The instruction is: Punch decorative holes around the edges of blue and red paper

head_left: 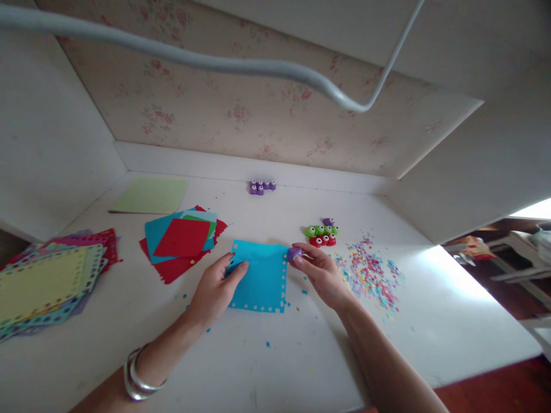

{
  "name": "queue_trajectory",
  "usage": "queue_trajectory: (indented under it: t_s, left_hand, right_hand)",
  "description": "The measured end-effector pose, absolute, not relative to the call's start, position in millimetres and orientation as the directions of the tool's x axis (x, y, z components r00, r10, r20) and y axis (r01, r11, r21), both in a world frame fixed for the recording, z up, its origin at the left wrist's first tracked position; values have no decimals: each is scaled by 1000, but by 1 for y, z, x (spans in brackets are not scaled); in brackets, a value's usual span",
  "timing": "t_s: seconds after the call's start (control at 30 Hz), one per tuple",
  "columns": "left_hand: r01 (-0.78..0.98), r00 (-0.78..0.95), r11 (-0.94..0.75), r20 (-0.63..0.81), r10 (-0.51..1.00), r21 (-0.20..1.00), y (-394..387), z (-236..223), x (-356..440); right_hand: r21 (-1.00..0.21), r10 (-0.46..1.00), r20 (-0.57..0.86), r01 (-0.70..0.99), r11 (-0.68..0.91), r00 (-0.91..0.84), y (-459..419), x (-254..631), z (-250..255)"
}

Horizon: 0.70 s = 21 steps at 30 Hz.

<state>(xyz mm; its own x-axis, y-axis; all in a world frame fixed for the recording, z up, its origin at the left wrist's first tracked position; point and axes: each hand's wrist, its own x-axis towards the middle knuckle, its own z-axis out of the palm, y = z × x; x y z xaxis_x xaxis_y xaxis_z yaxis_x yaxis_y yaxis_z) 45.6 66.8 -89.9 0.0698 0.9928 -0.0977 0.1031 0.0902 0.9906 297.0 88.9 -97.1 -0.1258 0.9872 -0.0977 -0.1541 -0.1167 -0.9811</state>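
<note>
A blue paper square with punched holes along its edges lies on the white table. My left hand rests on its left edge, fingers pressed down on the sheet. My right hand pinches a small purple hole punch against the sheet's upper right corner.
Red, blue and green paper squares lie left of the sheet. A stack of punched sheets sits at far left, a pale green sheet behind. Purple punches, green and red punches and a confetti pile lie to the right.
</note>
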Motion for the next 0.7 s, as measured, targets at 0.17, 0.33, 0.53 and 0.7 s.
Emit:
queue_trajectory:
  t_s: [0.17, 0.33, 0.53, 0.7]
  left_hand:
    - [100, 86, 64, -72, 994, 993, 64, -90, 47]
    - [87, 107, 73, -82, 991, 994, 63, -87, 48]
    - [105, 115, 91, -103, 988, 990, 63, -85, 48]
    - [110, 126, 71, -85, 988, 991, 61, -85, 49]
  right_hand:
    - [-985, 989, -94, -132, -108, -112, 88, 295, -97]
    - [-985, 989, -105, -124, -117, -104, 89, 295, -95]
    - [-991, 987, -119, -53, -125, -105, 88, 299, -93]
    - [-995, 984, -102, 33, -99, -145, 86, 300, -89]
